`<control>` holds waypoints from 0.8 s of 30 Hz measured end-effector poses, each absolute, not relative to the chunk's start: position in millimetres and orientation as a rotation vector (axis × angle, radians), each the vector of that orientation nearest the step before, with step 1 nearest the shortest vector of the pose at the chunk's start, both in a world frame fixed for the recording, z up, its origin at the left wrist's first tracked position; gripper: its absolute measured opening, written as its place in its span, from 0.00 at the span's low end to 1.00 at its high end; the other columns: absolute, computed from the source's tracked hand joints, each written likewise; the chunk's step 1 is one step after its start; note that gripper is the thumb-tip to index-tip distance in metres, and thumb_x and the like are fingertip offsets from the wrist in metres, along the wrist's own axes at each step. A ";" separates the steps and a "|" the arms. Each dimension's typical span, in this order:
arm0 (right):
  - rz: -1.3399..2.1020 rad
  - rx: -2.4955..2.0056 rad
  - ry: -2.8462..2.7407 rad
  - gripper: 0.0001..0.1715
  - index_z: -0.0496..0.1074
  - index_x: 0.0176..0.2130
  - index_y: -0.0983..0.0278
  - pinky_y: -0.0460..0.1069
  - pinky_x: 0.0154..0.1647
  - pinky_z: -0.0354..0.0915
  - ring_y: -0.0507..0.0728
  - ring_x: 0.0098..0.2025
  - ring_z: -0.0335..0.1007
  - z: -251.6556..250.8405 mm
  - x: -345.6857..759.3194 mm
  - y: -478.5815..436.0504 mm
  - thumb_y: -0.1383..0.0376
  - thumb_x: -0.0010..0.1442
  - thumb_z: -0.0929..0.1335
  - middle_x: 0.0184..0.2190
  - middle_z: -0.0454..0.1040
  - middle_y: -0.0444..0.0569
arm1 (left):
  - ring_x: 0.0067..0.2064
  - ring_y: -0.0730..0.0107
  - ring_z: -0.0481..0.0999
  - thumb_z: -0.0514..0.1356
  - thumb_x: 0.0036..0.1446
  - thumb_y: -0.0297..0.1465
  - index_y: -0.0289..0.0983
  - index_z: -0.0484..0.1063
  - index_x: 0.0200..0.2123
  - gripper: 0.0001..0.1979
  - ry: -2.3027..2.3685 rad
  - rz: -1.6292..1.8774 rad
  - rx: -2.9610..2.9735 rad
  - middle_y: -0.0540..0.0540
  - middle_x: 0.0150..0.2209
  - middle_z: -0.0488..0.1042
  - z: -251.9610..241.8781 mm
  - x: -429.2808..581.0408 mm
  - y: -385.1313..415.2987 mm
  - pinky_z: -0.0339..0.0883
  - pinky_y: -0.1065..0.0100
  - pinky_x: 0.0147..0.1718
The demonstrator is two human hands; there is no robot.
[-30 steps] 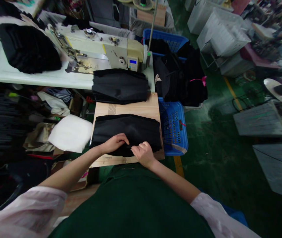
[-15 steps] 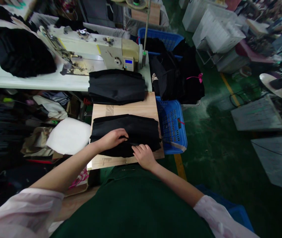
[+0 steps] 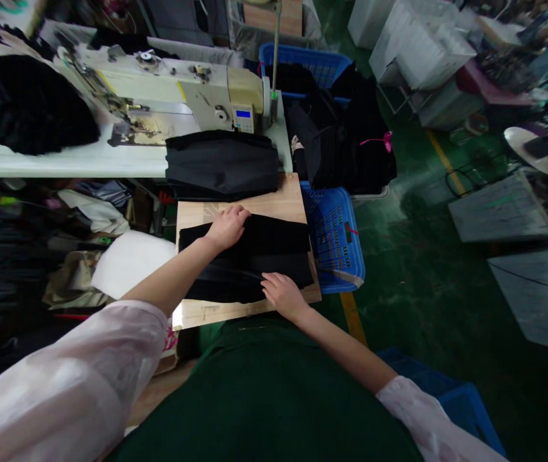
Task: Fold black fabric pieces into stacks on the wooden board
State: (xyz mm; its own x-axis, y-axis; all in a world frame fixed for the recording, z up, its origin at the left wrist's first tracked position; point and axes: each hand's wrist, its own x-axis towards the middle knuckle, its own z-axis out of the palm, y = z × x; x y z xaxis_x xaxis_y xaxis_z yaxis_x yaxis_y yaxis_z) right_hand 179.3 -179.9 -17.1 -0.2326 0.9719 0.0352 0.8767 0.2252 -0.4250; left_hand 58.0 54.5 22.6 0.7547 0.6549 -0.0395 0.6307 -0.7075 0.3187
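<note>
A stack of black fabric pieces lies on a light wooden board in front of me. At the far edge of this stack, my left hand is closed, its fingers curled over the top black piece; the fingertips are partly hidden. My right hand rests on the near edge of the stack, with fingers stretched out flat and holding nothing. Beyond the board, a second black fabric stack lies partly on the sewing table and overhangs its front edge.
A sewing machine stands on the table, with a black fabric heap to its left. Blue baskets and bundled black fabric are at the right. A white rounded cushion sits left of the board.
My left hand has moved from the middle of the near stack to its far edge, and the top fabric there now lies differently. My right hand stays nearly in place.
</note>
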 end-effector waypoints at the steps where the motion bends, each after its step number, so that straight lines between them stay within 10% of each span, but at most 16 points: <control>1: 0.469 -1.719 -2.220 0.12 0.73 0.47 0.67 0.55 0.52 0.66 0.59 0.53 0.66 -17.3 181.4 -178.8 0.69 0.64 0.64 0.53 0.71 0.56 | 0.53 0.52 0.69 0.55 0.55 0.24 0.36 0.69 0.51 0.19 0.983 0.208 2.659 0.37 0.52 0.69 23.9 57.2 43.5 0.62 0.53 0.53; 10: 0.545 -1.647 -2.170 0.07 0.74 0.40 0.65 0.50 0.44 0.67 0.56 0.44 0.70 -15.0 196.7 -160.2 0.65 0.61 0.69 0.43 0.76 0.52 | 0.45 0.61 0.73 0.64 0.54 0.39 0.38 0.74 0.44 0.16 0.543 0.059 2.184 0.43 0.42 0.74 -6.9 -14.7 -34.8 0.67 0.62 0.47; 24: 0.277 -1.687 -1.940 0.10 0.72 0.41 0.64 0.53 0.49 0.60 0.56 0.47 0.68 6.6 203.7 -152.1 0.67 0.67 0.61 0.43 0.75 0.52 | 0.35 0.65 0.74 0.50 0.62 0.41 0.36 0.72 0.38 0.17 0.919 0.130 2.033 0.46 0.33 0.75 -2.6 -7.4 -19.1 0.67 0.65 0.39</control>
